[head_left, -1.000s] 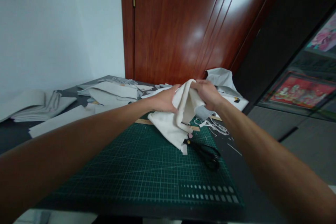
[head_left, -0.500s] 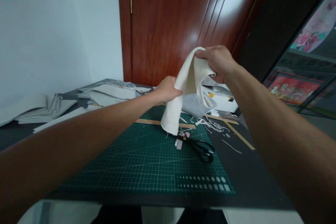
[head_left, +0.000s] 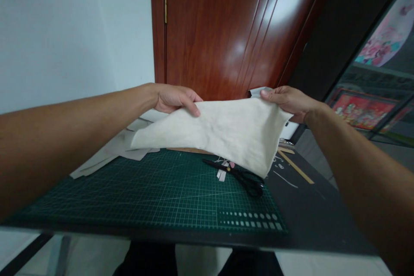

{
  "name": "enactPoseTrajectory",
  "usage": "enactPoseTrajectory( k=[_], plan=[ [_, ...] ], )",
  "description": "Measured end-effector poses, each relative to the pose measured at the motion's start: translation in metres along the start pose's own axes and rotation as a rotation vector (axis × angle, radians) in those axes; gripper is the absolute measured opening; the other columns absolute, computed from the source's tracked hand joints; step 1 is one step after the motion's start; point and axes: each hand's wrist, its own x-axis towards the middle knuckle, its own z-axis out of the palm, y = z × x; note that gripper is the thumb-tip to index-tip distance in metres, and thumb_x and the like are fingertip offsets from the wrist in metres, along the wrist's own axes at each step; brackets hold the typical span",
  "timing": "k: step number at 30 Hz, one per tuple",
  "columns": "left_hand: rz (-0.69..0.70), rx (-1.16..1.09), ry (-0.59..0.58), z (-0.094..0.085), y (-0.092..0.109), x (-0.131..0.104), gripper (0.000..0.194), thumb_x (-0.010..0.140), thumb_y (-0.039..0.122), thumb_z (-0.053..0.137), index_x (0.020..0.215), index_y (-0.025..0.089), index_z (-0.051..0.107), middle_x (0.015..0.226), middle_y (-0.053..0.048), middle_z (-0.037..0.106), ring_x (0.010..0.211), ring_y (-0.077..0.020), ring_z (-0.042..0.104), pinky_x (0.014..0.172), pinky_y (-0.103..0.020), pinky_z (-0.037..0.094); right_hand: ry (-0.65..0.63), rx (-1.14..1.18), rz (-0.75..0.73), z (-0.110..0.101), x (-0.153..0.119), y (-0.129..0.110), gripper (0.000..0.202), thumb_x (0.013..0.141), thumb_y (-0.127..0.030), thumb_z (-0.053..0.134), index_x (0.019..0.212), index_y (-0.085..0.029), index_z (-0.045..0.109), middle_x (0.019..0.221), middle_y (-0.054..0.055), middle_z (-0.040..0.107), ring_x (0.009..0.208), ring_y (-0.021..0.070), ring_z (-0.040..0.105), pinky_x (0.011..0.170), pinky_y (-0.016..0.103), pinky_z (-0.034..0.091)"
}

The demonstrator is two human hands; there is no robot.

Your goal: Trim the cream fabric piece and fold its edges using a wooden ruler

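Head camera view: the left hand (head_left: pixel 176 97) grips the upper edge of a cream cloth (head_left: pixel 223 129) left of its middle, thumb on the near face. The right hand (head_left: pixel 293 101) pinches its upper right corner, thumb on top, other fingers mostly hidden behind. The cloth is stretched between the hands above the far part of a green cutting mat (head_left: pixel 161 198). It looks soft and plain, narrow at the left end and broad at the right, with light creases near the middle and a curved fold by the right edge.

Black scissors (head_left: pixel 234 172) lie on the mat just below the cloth, blades pointing left, beside small white scraps (head_left: pixel 221 175). Pale fabric pieces (head_left: pixel 110 151) lie at the left, partly behind the left arm. A thin wooden strip (head_left: pixel 296 166) rests on the dark table (head_left: pixel 323 215) to the right.

Far right, a glass-fronted cabinet (head_left: pixel 381 73) holds a red picture (head_left: pixel 359 110) and, above it, a pale item with pink flowers (head_left: pixel 384 34). A white box (head_left: pixel 291 131) behind the right hand is mostly hidden; its contents cannot be seen.
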Motion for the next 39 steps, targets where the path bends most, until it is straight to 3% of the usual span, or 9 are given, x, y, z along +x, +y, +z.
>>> enactPoseTrajectory(
  k=[3,10,15,18,22,27,31,34,39],
  plan=[
    [0.012,0.038,0.006,-0.001,0.000,-0.003,0.040,0.070,0.018,0.087,0.108,0.017,0.073,0.106,-0.007,0.082,0.095,-0.0240,0.078,0.094,-0.040,0.060,-0.157,0.178,0.146,0.002,0.000,-0.001,0.041,0.064,-0.050,0.099,0.083,-0.018,0.081,0.077,0.009,0.081,0.056,0.0229,0.073,0.050,0.034,0.061],
    [0.019,0.089,0.012,0.005,0.003,-0.002,0.047,0.067,0.027,0.090,0.109,0.016,0.072,0.102,-0.008,0.080,0.095,-0.0244,0.075,0.090,-0.038,0.058,-0.030,0.235,0.116,0.013,-0.001,-0.009,0.036,0.059,-0.031,0.102,0.077,-0.021,0.073,0.062,0.000,0.072,0.046,0.0150,0.063,0.038,0.024,0.049],
    [-0.039,0.322,0.306,0.006,-0.001,-0.001,0.044,0.053,0.031,0.095,0.078,0.020,0.060,0.080,-0.001,0.070,0.082,-0.0240,0.069,0.074,-0.034,0.052,-0.033,0.185,0.125,0.021,-0.007,-0.008,0.042,0.055,-0.031,0.104,0.078,-0.021,0.070,0.062,-0.001,0.071,0.046,0.0147,0.064,0.038,0.023,0.049],
    [-0.067,0.508,0.435,0.003,-0.002,-0.006,0.047,0.048,0.032,0.095,0.078,0.020,0.059,0.077,0.000,0.065,0.081,-0.0236,0.066,0.068,-0.030,0.046,-0.097,0.160,0.193,0.026,-0.009,-0.002,0.044,0.056,-0.032,0.104,0.085,-0.022,0.073,0.068,0.000,0.075,0.051,0.0172,0.068,0.042,0.025,0.055],
    [-0.137,0.366,0.298,-0.002,-0.001,-0.017,0.048,0.055,0.034,0.090,0.096,0.020,0.069,0.099,-0.005,0.074,0.093,-0.0269,0.070,0.076,-0.032,0.052,-0.137,0.137,0.276,0.027,-0.009,0.008,0.044,0.057,-0.046,0.104,0.080,-0.020,0.077,0.074,0.005,0.079,0.056,0.0201,0.072,0.046,0.027,0.060],
    [-0.097,0.188,0.183,-0.009,-0.006,-0.025,0.037,0.062,0.037,0.086,0.090,0.020,0.068,0.088,-0.006,0.073,0.083,-0.0247,0.069,0.077,-0.036,0.052,-0.175,0.193,0.293,0.027,-0.011,0.014,0.047,0.063,-0.058,0.100,0.082,-0.020,0.080,0.078,0.009,0.081,0.058,0.0227,0.073,0.048,0.032,0.062],
    [-0.028,0.419,0.317,-0.018,-0.015,-0.017,0.042,0.057,0.038,0.092,0.075,0.021,0.057,0.070,0.002,0.060,0.065,-0.0159,0.056,0.064,-0.029,0.039,-0.133,0.131,0.161,0.032,-0.007,0.016,0.040,0.062,-0.048,0.101,0.072,-0.021,0.072,0.064,0.002,0.072,0.048,0.0157,0.062,0.040,0.026,0.050],
    [0.058,0.690,0.537,-0.026,-0.015,-0.009,0.048,0.059,0.041,0.090,0.067,0.022,0.047,0.061,0.004,0.044,0.061,-0.0130,0.042,0.061,-0.030,0.027,0.048,0.046,0.021,0.037,0.000,0.016,0.042,0.057,-0.046,0.100,0.071,-0.022,0.068,0.059,-0.002,0.064,0.046,0.0136,0.054,0.039,0.025,0.039],
    [0.221,0.965,0.738,-0.019,-0.007,-0.011,0.025,0.068,0.027,0.076,0.085,0.020,0.059,0.078,0.002,0.055,0.074,-0.0167,0.049,0.068,-0.030,0.028,0.300,-0.136,-0.267,0.042,-0.006,0.015,0.029,0.069,-0.039,0.088,0.075,-0.024,0.063,0.070,-0.002,0.059,0.057,0.0144,0.048,0.049,0.027,0.036]
  ],
)
